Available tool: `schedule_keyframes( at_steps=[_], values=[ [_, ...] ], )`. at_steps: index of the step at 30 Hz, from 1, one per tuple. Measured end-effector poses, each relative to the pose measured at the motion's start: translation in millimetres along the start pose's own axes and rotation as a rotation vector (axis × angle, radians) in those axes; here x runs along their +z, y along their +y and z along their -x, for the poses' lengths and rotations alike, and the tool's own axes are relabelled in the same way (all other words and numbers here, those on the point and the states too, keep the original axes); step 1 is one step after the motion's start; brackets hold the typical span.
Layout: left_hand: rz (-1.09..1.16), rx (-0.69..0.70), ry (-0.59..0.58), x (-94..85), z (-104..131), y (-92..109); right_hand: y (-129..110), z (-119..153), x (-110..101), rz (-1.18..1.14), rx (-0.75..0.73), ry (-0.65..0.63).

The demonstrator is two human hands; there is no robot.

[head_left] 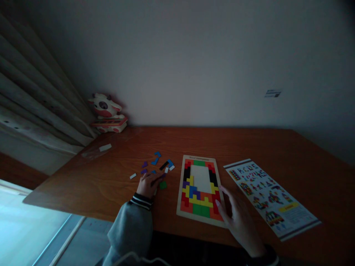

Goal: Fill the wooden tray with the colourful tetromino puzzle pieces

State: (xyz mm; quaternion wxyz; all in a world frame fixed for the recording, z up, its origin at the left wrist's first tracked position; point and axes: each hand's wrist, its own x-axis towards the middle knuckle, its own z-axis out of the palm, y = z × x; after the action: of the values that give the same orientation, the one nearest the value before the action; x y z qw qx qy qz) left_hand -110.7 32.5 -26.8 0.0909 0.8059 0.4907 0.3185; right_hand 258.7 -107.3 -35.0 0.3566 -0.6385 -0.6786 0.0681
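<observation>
My left hand (148, 184) is low over the loose puzzle pieces on the table, fingers together and pointing right. A purple puzzle piece (163, 176) shows at its fingertips, partly hidden by them. Just below lies a green square piece (163, 185). Blue, white, purple and black pieces are scattered beyond, among them a black bar (164, 165). Right of them lies a wooden puzzle board (199, 220), its border filled with coloured pieces around a bare pale area in the upper middle. My right hand (237, 214) rests at the board's right edge, thumb and fingers apart, holding nothing.
A printed pattern sheet (288, 221) lies right of the board. A cow-shaped toy (108, 112) stands at the table's back left, by the curtain (36, 92). Clear plastic with a white strip (105, 147) lies near the left edge. The wall closes off the back.
</observation>
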Motion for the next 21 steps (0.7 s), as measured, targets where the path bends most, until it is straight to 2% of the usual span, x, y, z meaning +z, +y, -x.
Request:
schedule_keyframes(
  at_steps=[6, 13, 18, 21],
  values=[
    [-0.005, 0.023, -0.048, -1.8, -1.6, -2.4, -2.6, -0.9, -1.5, 0.002, 0.015, -0.002],
    [-0.018, 0.037, -0.024, -3.7, -2.5, 4.6, -3.0, -2.1, -0.2, -0.004, 0.027, 0.010],
    [0.015, -0.006, 0.069, -6.0, -2.0, 15.0, -2.8, -2.5, -0.5, -0.029, 0.032, 0.015],
    [0.117, 0.065, 0.123, -3.9, 0.1, 30.1, -4.7, -2.4, -2.4, -0.039, 0.018, 0.044]
  ],
)
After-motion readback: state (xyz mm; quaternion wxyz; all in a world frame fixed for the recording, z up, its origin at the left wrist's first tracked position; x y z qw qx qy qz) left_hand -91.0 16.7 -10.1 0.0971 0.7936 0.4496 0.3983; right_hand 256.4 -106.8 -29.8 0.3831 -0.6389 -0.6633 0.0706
